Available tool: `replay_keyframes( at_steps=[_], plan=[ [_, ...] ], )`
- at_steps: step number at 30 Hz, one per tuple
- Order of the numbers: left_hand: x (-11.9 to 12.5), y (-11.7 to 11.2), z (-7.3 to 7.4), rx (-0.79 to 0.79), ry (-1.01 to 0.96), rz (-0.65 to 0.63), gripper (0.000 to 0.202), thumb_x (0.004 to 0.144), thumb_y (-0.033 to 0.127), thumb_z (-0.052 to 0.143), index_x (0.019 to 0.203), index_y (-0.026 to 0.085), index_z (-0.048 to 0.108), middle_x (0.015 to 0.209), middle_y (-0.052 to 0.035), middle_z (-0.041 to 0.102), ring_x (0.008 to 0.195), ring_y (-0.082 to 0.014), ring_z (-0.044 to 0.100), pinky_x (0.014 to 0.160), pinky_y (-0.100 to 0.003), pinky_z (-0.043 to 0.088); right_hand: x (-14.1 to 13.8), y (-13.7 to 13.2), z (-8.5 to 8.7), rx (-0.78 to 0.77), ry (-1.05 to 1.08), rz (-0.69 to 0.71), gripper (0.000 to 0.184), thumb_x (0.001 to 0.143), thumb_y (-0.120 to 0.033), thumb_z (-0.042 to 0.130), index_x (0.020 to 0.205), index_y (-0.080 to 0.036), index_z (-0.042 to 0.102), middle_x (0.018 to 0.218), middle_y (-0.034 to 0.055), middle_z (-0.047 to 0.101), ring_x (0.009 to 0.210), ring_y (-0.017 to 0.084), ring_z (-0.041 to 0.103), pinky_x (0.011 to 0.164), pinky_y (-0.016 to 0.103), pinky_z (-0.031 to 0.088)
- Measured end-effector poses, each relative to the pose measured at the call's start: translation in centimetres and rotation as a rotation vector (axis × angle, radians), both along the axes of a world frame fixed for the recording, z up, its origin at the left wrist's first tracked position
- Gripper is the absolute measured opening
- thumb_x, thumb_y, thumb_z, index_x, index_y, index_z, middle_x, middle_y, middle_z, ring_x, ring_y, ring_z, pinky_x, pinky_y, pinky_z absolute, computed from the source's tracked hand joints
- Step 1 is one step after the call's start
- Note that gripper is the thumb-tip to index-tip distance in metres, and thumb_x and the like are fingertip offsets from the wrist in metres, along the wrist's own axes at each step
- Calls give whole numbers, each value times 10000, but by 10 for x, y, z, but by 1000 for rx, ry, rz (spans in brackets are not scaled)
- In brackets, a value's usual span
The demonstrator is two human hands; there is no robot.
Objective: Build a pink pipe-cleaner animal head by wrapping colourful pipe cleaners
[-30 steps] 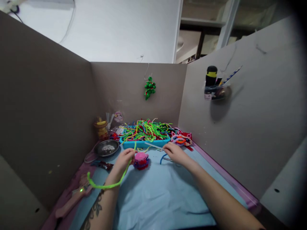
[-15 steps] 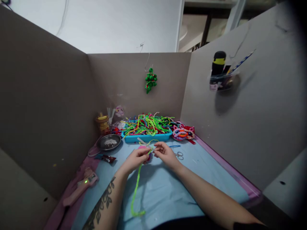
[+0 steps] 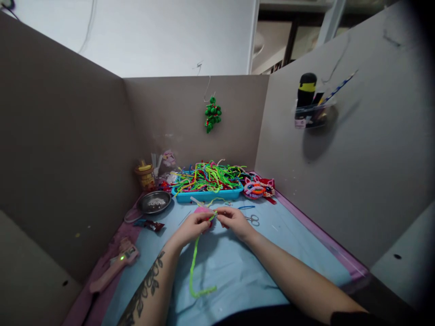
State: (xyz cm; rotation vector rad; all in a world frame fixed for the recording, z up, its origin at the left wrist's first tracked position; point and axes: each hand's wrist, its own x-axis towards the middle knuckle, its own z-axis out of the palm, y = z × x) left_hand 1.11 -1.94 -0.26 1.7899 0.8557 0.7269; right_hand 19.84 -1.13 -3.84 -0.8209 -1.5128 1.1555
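Note:
A lime-green pipe cleaner (image 3: pixel 192 271) runs down from my left hand (image 3: pixel 196 222), its lower end bent to the right over the blue cloth. My left hand is closed, pinching its upper part between thumb and fingers. My right hand (image 3: pixel 234 219) is closed too, its fingertips meeting the left ones at the upper end of the pipe cleaner. Behind the fingers sits a pink round piece (image 3: pixel 203 210), partly covered by my hands. A whitish stick (image 3: pixel 196 201) lies just beyond it. Small scissors (image 3: pixel 253 220) rest right of my right hand.
A blue tray (image 3: pixel 207 196) heaped with coloured pipe cleaners stands at the back. Left of it is a metal dish (image 3: pixel 154 202) with small clear bits. A pink glue gun (image 3: pixel 113 266) lies near the left wall. Fuzzy animal-like pieces (image 3: pixel 258 188) sit at the back right.
My right fingertips have come down and closed in against the left ones at the pipe cleaner. Its dangling lower end has swung a little right and up.

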Motion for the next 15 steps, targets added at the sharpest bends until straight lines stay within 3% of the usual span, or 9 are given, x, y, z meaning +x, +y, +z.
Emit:
replay_keyframes(
  at_steps=[3, 7, 12, 15],
  plan=[
    [3, -1, 0, -35, -37, 24, 367, 768, 299, 554, 1081, 126, 634, 681, -14, 567, 577, -111, 445, 545, -226, 333, 1, -3, 4, 193, -109, -119, 226, 779, -306, 605, 947, -185, 694, 741, 21, 602, 591, 111, 520, 539, 239, 436],
    [5, -3, 0, -130, -135, 40, 346, 737, 380, 608, 940, 103, 654, 647, -8, 544, 570, -110, 441, 551, -237, 337, 1, -8, 7, 508, -264, -277, 203, 829, -216, 544, 969, -214, 692, 807, 49, 604, 785, 162, 567, 717, 301, 474],
    [7, -8, 3, -256, -285, 42, 289, 708, 370, 650, 828, 107, 646, 623, -3, 539, 548, -95, 432, 538, -232, 315, 2, -10, 4, 748, -357, -356, 315, 861, -124, 460, 1092, -244, 637, 898, 65, 574, 830, 159, 569, 736, 297, 487],
    [11, -9, 2, -294, -314, 112, 301, 696, 413, 654, 710, 115, 617, 547, 8, 511, 518, -97, 425, 522, -233, 312, 2, -11, 1, 844, -424, -397, 364, 855, -90, 449, 1133, -256, 614, 919, 72, 570, 831, 161, 565, 728, 294, 486]
  ],
)
